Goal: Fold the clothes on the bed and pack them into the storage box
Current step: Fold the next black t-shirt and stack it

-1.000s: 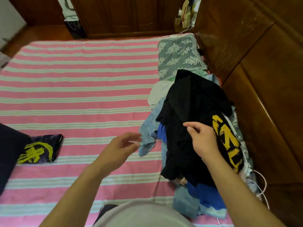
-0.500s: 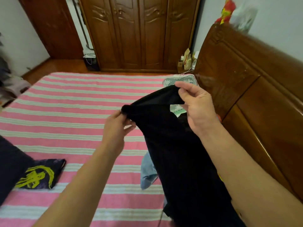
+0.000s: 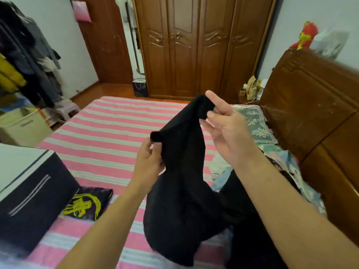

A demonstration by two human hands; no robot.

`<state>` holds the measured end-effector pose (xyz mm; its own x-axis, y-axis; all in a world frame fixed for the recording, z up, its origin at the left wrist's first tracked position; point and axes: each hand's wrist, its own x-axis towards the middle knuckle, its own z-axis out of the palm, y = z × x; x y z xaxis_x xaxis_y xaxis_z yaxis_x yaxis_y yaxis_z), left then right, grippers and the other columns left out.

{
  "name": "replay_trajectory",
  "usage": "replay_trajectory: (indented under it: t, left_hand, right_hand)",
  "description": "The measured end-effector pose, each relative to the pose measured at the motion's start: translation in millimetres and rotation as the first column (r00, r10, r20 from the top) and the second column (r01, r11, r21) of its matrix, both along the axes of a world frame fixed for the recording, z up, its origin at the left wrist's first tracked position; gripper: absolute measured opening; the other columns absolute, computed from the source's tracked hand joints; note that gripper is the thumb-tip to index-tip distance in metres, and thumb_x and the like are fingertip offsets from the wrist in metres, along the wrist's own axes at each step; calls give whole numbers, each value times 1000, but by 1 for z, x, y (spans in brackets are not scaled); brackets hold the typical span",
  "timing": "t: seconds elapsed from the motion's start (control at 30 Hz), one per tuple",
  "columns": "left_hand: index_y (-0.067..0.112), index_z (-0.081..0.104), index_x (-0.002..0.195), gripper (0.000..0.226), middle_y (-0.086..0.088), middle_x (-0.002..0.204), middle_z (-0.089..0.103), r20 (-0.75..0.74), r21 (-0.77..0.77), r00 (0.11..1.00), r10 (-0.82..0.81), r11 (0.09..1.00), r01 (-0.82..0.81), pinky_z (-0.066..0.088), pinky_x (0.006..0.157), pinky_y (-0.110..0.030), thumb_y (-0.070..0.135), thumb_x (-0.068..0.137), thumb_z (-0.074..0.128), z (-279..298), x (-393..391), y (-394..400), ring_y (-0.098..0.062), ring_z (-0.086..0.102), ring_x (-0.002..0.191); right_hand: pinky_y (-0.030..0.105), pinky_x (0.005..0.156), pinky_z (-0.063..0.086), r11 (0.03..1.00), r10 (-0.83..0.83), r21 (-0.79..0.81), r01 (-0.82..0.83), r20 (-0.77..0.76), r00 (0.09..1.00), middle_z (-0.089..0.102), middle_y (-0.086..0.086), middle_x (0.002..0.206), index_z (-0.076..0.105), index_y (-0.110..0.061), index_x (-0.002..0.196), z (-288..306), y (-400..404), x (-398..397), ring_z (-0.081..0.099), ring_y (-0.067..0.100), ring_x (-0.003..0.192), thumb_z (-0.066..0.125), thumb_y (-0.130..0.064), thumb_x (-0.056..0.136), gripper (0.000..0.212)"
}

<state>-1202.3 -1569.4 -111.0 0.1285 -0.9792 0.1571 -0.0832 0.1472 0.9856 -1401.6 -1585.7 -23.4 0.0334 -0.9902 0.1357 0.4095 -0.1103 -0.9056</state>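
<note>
Black garment [image 3: 180,191] held up at centre of frame, one edge pinched by left hand [image 3: 149,164], another pinched by right hand [image 3: 227,131], dark storage box [image 3: 29,195] at lower left on striped bed [image 3: 108,140], no readable writing.

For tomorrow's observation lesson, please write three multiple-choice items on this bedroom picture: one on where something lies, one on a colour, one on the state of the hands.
1. Where does the folded dark shirt with the yellow print lie?
A. on the bed beside the storage box
B. on the floor
C. on the headboard

2. What colour is the garment being held up?
A. white
B. black
C. red

3. How is that garment held?
A. by the left hand only
B. by neither hand
C. pinched by both hands

Answers: 1 A, it rests on the striped sheet next to the storage box. 2 B, the black garment hangs dark. 3 C, the left hand and right hand each pinch its top edge.
</note>
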Motion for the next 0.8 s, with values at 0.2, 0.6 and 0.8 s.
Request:
replay_trajectory:
  t: [0.2,0.6,0.8]
  left_hand:
    - [26,50,136,48,17,120,62,242,153,918,-313,947,282,51,84,-12,19,93,72,-95,11,14,14,59,101]
    - [18,56,82,22,1,73,64,718,505,448,-533,841,191,45,63,-33,39,86,63,-159,234,19,-22,61,74]
    - [13,62,73,20,0,73,57,683,224,696,-220,971,87,39,66,-22,21,90,54,-92,306,-16,-18,53,71]
  right_hand:
    - [47,109,46,998,-7,63,2,81,997,65,12,131,62,-15,135,-27,46,53,60,26,125,45,5,101,43]
    - [56,107,44,834,-549,168,525,164,820,68,7,128,58,-26,135,-5,7,68,64,24,120,45,1,98,47]
    - [56,117,29,842,-449,325,431,-22,893,55,6,139,51,-21,141,-28,-42,90,50,24,132,35,5,99,51]
